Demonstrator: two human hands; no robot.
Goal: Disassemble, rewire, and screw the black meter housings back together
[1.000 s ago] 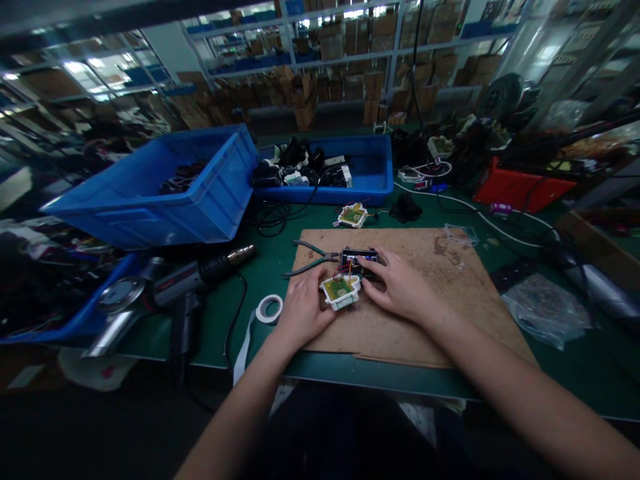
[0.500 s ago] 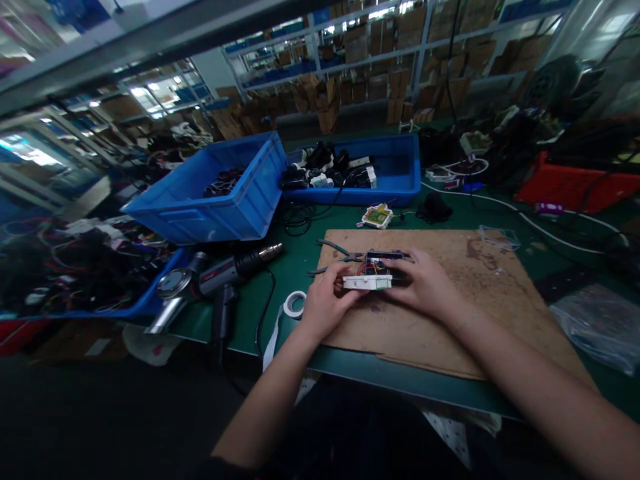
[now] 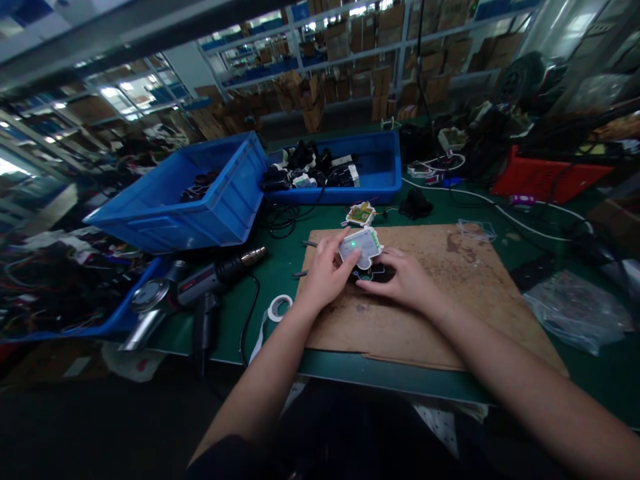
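Tilted up between my fingers is a white plastic cover (image 3: 361,247) with a green light glowing on its face. My left hand (image 3: 326,270) is closed on its left side, thumb on the face. Below and to the right, my right hand (image 3: 404,279) grips a black housing (image 3: 373,273), its fingers and thumb at the right side. Whether wires still join the two parts is hidden. Both are above a brown cardboard sheet (image 3: 400,327). Beside my left hand, the handles of pliers (image 3: 300,274) stick out, the rest covered.
A heat gun (image 3: 215,277) and a roll of white tape (image 3: 280,308) lie to the left. Behind are two blue bins (image 3: 200,217) with parts and an open circuit board (image 3: 361,213). A plastic bag (image 3: 575,310) and red crate (image 3: 545,177) are at right.
The white cover has turned from edge-on to face-up, showing a green light. My left hand has shifted its hold onto its face. The whole view has swung slightly right.
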